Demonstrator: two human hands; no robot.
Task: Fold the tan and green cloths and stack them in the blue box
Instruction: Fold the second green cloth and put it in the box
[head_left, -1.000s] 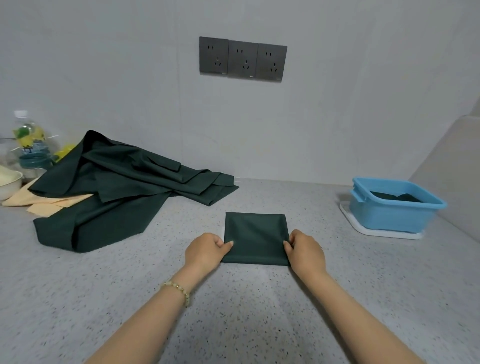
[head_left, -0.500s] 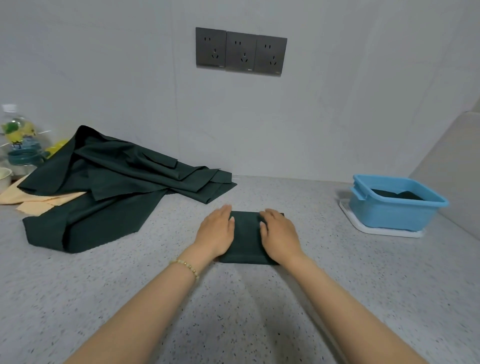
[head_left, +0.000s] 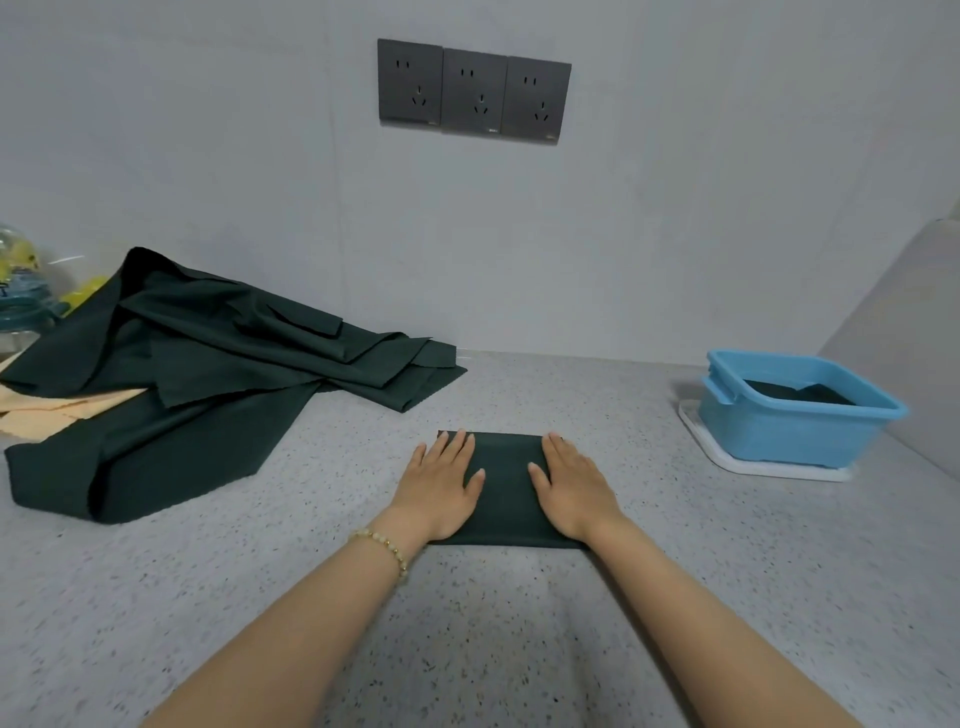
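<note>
A folded dark green cloth (head_left: 506, 483) lies flat on the speckled counter in front of me. My left hand (head_left: 441, 486) presses on its left part with straight fingers. My right hand (head_left: 569, 488) lies flat on its right part the same way. To the left, a heap of unfolded green cloths (head_left: 208, 374) spreads over a tan cloth (head_left: 57, 410), of which only an edge shows. At the right stands the blue box (head_left: 789, 431) with a folded green cloth (head_left: 800, 395) inside.
The blue box rests on a white tray (head_left: 737, 462). A clear bottle (head_left: 21, 291) stands at the far left by the wall. Dark wall sockets (head_left: 472, 91) sit above the counter. A grey side panel (head_left: 914, 353) rises behind the box.
My hands went from pinching the cloth's near corners to lying flat on top of it, then slid apart toward its sides. The cloth is folded into a smaller rectangle.
</note>
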